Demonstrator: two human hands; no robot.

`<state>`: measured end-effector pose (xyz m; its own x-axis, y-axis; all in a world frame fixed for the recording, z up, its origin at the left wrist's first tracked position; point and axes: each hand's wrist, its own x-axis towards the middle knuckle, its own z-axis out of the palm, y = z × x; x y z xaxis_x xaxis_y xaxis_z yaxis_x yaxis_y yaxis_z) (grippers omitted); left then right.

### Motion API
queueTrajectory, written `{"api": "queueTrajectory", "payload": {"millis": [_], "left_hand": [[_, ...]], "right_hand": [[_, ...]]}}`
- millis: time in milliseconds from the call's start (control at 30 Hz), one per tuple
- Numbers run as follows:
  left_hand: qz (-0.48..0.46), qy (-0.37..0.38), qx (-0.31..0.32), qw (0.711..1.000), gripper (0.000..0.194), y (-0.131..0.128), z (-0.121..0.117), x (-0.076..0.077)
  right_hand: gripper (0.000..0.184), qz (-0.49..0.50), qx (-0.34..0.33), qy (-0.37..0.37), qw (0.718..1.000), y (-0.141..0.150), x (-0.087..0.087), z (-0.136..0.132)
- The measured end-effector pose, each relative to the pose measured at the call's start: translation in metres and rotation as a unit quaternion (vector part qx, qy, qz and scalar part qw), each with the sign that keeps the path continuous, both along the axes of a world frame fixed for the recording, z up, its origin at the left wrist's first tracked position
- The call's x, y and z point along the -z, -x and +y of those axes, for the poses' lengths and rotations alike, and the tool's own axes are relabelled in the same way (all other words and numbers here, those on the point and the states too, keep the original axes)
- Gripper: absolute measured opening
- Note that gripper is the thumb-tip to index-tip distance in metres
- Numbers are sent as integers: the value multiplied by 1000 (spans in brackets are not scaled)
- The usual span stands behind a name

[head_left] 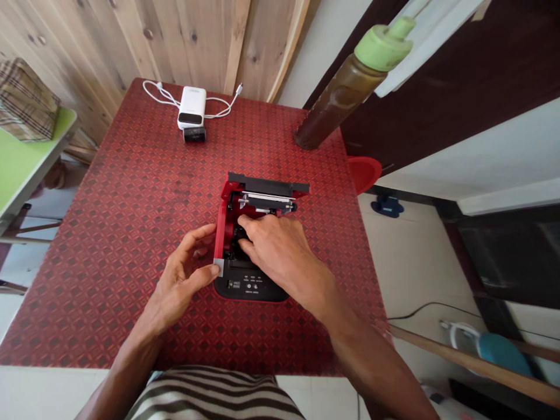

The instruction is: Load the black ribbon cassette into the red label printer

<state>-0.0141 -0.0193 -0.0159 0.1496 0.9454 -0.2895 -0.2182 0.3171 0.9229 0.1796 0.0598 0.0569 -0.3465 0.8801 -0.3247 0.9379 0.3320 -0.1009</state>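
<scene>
A red-and-black label printer (251, 289) lies on the table with its lid (269, 185) raised at the far side. My left hand (181, 277) rests against the printer's left side, its fingers apart and curved. The left thumb touches a small grey square (219, 268) at the near left corner. My right hand (280, 248) reaches into the printer's compartment from the right, thumb and fingers bent downward. The fingertips go out of sight inside, so what they hold is hidden. A roller with a metal rod (266, 203) shows under the lid.
On the red patterned table (144, 204), a white power bank (192, 105) with a cable stands at the back beside a small black cylinder (194, 135). A tall bottle with a green cap (336, 96) stands at the back right. A green table (26, 151) is at left.
</scene>
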Motion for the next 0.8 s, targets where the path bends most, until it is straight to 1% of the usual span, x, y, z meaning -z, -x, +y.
{"api": "queueTrajectory", "payload": {"millis": [133,233,300,333,400,467,533,600,700,733,767,800], "left_hand": [[-3,-1,-1,1000,64,0,1,-1],[-3,-1,-2,1000,63,-1,0,-2],[-7,1,1,1000,63,-1,-1,-1],[-10,3,4,1000,63,0,-1,0],[-13,3,6,1000,64,0,-1,2],[-10,0,5,1000,64,1,-1,5],[-5,-2,1,1000,64,1,-1,6],[-1,-4,-4,1000,64,1,-1,6],[7,-10,-5,1000,63,1,-1,5],[10,-12,-4,1000,63,1,-2,5],[13,-14,-4,1000,62,1,-2,4],[16,-16,-4,1000,62,1,-2,4]], "right_hand": [[15,33,40,-62,997,-8,1,-15],[12,122,49,-153,979,-20,-2,-34],[10,209,63,-204,954,-32,-7,-47],[10,253,77,-216,940,-39,-10,-52],[10,333,124,-219,909,-58,-14,-59],[14,385,189,-219,876,-79,-11,-60],[19,410,262,-236,841,-101,0,-53],[19,414,328,-264,807,-119,20,-38],[24,345,410,-350,769,-132,55,-9],[26,324,422,-365,764,-131,66,0],[27,312,425,-367,767,-128,75,7],[28,307,414,-354,780,-123,83,13]]}}
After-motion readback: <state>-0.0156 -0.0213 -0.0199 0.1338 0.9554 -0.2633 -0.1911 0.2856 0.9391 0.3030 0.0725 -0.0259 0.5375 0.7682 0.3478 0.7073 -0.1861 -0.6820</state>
